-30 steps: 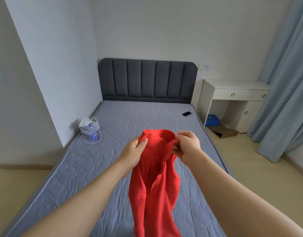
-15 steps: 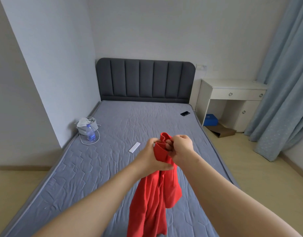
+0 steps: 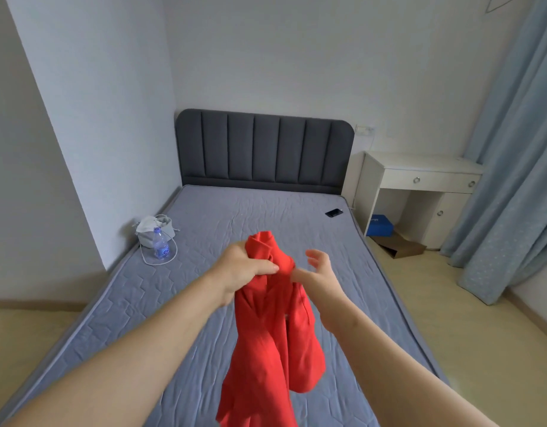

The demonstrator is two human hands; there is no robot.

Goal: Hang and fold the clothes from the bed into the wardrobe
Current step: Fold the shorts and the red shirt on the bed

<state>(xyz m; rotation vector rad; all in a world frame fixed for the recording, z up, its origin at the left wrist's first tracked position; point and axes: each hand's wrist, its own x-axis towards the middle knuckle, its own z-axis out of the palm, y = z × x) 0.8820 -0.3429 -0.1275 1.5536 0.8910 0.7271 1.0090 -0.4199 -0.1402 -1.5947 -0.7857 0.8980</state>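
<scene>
A red garment (image 3: 266, 334) hangs in the air over the grey bed (image 3: 111, 318). My left hand (image 3: 244, 272) grips its bunched top, and the cloth drops down past the bottom of the view. My right hand (image 3: 318, 269) is just to the right of that bunch, with its fingers spread and relaxed and nothing in them; its thumb side lies close to the cloth. The wardrobe is not in view.
A small bag with a water bottle (image 3: 160, 246) and a white cable lies at the bed's left edge. A dark phone (image 3: 333, 212) lies near the headboard's right side. A white desk (image 3: 420, 192) and blue curtains (image 3: 512, 180) stand to the right.
My right hand has let go of the red garment and opened. My left hand has gathered the top into one bunch. The garment's lower part swings.
</scene>
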